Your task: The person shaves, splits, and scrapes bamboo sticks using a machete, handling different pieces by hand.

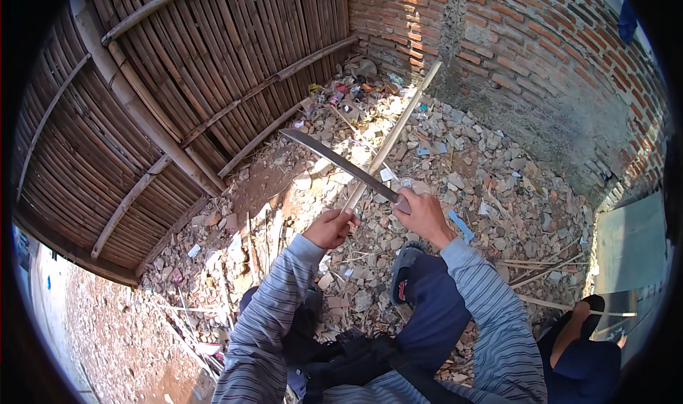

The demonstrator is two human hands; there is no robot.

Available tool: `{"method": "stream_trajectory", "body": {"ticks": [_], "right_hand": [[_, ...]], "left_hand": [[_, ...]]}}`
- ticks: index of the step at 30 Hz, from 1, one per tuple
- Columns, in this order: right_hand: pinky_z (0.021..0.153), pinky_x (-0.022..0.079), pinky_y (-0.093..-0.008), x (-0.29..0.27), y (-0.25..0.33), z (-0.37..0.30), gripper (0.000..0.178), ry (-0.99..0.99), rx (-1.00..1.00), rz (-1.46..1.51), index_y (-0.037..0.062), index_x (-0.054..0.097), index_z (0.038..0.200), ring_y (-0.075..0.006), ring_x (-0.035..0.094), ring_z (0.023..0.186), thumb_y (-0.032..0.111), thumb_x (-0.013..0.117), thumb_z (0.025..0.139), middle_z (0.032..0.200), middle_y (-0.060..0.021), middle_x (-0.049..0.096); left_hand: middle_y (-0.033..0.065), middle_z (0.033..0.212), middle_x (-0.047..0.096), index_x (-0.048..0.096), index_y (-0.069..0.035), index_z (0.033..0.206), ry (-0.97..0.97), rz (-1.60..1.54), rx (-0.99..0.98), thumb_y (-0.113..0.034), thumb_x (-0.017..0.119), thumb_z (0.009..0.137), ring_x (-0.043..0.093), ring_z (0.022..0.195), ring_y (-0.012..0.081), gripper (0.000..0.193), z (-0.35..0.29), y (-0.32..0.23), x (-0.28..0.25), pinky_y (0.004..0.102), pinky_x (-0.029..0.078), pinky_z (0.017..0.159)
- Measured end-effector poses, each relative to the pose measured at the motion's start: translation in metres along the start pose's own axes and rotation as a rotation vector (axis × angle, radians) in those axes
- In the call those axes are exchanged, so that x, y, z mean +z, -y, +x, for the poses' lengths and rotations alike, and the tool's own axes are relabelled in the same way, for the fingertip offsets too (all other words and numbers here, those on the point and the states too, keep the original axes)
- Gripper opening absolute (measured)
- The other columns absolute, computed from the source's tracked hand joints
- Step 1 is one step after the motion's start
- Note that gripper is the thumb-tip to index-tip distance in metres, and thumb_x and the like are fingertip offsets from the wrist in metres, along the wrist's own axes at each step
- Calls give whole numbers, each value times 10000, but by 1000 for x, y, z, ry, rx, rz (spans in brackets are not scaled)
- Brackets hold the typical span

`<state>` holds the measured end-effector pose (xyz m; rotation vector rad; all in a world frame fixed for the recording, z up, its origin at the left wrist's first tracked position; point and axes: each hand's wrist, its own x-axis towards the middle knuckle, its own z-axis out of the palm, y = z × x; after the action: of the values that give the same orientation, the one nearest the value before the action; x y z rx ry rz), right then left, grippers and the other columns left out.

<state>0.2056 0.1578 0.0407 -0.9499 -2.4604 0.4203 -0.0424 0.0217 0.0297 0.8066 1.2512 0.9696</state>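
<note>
A long, straight, pale strip of split bamboo [395, 137] is being held at its lower end by the left hand [331, 228], near the centre of the frame, with the fingers being curled closed around it. From there the strip is being pointed toward the upper right, its far end being seen in front of the red-brick wall [512, 70]. The handle of a long machete with a dark, slightly curved metal blade [334, 161] is being grasped by the right hand [423, 215], just right of centre, and the blade is being aimed toward the upper left. The strip is being crossed by the blade above the left hand; whether it is being touched cannot be told. Both forearms are being covered by grey, dark-striped sleeves [274, 315], reaching in from the lower edge. The middle of the frame is being filled by a ground of broken stone and brick rubble [491, 180], partly being lit by sunlight. A flat, light-blue strip [461, 226] is being seen on the rubble, right of the right hand. The upper left is being taken up by a brown fence of upright bamboo slats [206, 55]. At the lower right, another person in dark clothing [587, 361] is being partly shown below a grey-green flat panel [629, 247].
</note>
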Motion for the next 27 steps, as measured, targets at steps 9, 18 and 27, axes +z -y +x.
{"method": "stream_trajectory", "body": {"ticks": [9,18,27], "right_hand": [[600,513,-333,-5,8,20,288,-273,122,385,-28,688,1001,-173,697,631,248,740,939,724,-119,707],[588,508,-365,-15,5,10,274,-272,148,367,-12,676,984,-208,686,622,252,736,944,715,-134,694],[649,570,-531,19,11,-2,400,99,-22,-38,45,653,1115,-437,711,698,381,738,916,713,-238,686]], "left_hand": [[35,703,552,688,-31,1117,-275,600,328,-340,455,1117,537,608,171,387,-11,8,-6,361,461,585],[260,786,669,530,6,1064,-651,1050,594,-254,572,1050,664,719,470,264,-31,5,3,549,518,644],[280,728,670,517,30,1068,-570,1076,405,-262,597,1024,678,677,468,307,-3,54,-6,579,518,603]]}}
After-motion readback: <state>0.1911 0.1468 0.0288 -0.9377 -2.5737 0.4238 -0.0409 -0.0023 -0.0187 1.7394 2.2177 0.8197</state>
